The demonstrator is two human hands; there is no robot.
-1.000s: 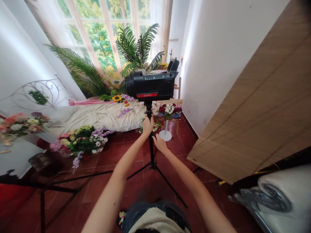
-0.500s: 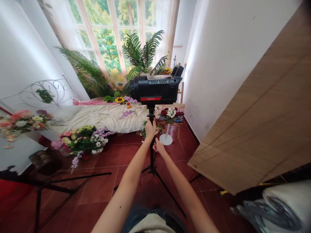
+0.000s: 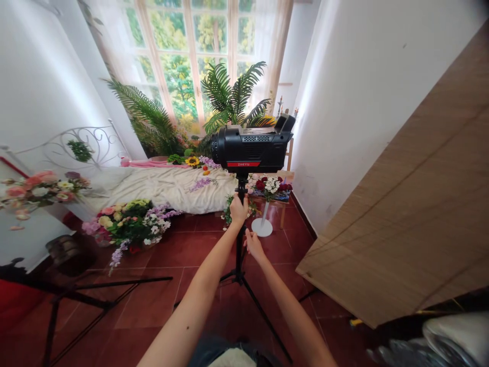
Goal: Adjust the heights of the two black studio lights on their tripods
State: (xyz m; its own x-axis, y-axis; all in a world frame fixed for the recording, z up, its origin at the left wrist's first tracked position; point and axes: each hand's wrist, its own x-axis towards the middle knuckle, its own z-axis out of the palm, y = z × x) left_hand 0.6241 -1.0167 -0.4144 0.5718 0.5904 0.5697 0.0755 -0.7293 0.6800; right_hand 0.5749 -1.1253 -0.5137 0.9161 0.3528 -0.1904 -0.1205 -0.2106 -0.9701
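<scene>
**ZHEYU studio light [image 3: 250, 148] stood atop a black tripod stand [image 3: 239, 260], left hand [image 3: 239, 209] clasped below it**

The studio light sat near the middle of the view, its round front toward 9 o'clock and its rear handle toward 2 o'clock, a red label along its lower side. Directions ran from the light.

At 6 o'clock the left hand was wrapped around the stand's column, just under the lamp body. Lower on the column, also near 6 o'clock, the right hand [image 3: 253, 244] had its fingers curled at the column's edge; whether they gripped a part of it could not be told. The tripod's legs spread over the red tiled floor [image 3: 153, 311], one reaching toward 5 o'clock.

At 5 o'clock, a white pedestal [image 3: 262, 228] with a round base stood near the tripod, red and white flowers [image 3: 272, 184] at its top. A palm plant [image 3: 233, 97] rose at 11 o'clock before a paned window scene [image 3: 181, 76]. At 8 o'clock lay a bed [image 3: 168, 188] with rumpled cream fabric, a mixed flower arrangement [image 3: 133, 221] just in front. A wood-toned panel [image 3: 405, 199] slanted at 3 to 4 o'clock.
</scene>
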